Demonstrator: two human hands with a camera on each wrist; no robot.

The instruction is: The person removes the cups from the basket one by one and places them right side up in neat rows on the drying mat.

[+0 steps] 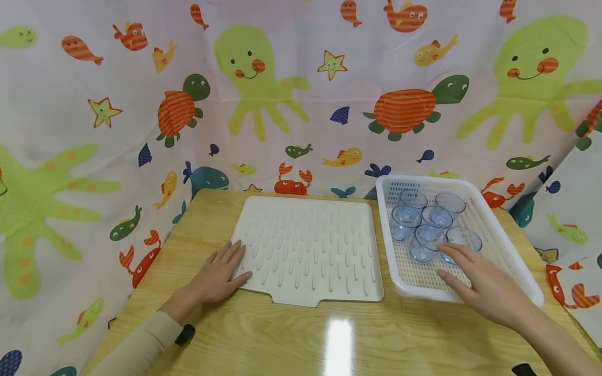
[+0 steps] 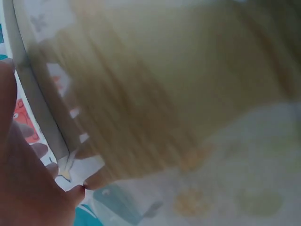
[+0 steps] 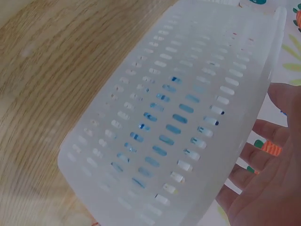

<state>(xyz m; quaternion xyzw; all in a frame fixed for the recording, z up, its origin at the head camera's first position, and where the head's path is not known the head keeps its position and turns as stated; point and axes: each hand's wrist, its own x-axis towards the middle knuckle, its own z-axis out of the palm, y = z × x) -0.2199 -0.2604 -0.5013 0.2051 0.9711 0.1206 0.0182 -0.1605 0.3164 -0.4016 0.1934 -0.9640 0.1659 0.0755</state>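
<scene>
A flat white drainboard with rows of raised ridges lies on the table. My left hand rests at its left edge, fingers extended along the side and thumb near the front corner. To the right stands a white perforated plastic basket. Several clear blue drinking glasses stand grouped inside it. My right hand is over the basket's front part, fingers extended beside the nearest glasses; whether a fingertip touches a rim cannot be told. The right wrist view shows the basket's side wall with the hand above its rim.
The wooden table runs up to a curtain printed with sea animals, which closes off the back and both sides. The basket stands close to the drainboard's right edge. Light glares on the table's front.
</scene>
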